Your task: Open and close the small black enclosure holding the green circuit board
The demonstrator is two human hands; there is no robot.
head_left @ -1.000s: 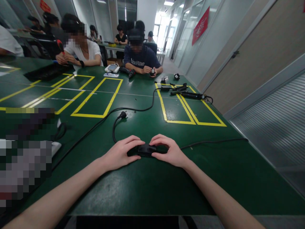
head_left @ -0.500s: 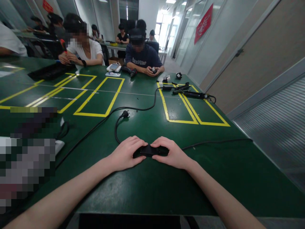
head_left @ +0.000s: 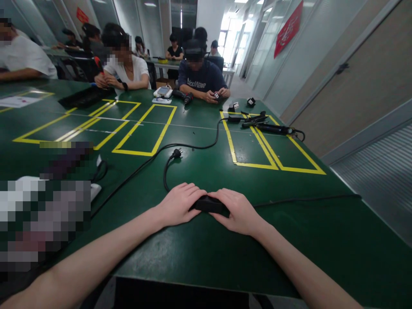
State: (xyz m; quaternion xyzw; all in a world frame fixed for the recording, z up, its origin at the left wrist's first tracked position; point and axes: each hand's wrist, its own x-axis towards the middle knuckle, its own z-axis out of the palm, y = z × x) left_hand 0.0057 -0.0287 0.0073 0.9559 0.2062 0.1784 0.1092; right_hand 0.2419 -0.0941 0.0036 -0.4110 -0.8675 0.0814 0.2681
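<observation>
A small black adapter block [head_left: 207,204] lies on the green table [head_left: 199,253] in front of me. My left hand [head_left: 180,205] curls over its left end and my right hand [head_left: 237,211] curls over its right end; both grip it. A black cable with a plug [head_left: 176,153] loops away from the block on the left. Another thin black cable [head_left: 302,199] runs off to the right from under my right hand.
Yellow tape boxes [head_left: 146,128] mark the table. Black tools and cables [head_left: 268,127] lie at the far right. A white device [head_left: 163,91] and a drill [head_left: 187,98] sit at the far edge, where several people sit. A blurred patch covers the left.
The view has shifted, so everything sits further right and lower in the picture. My hands have closed in more tightly over the black block, hiding more of it.
</observation>
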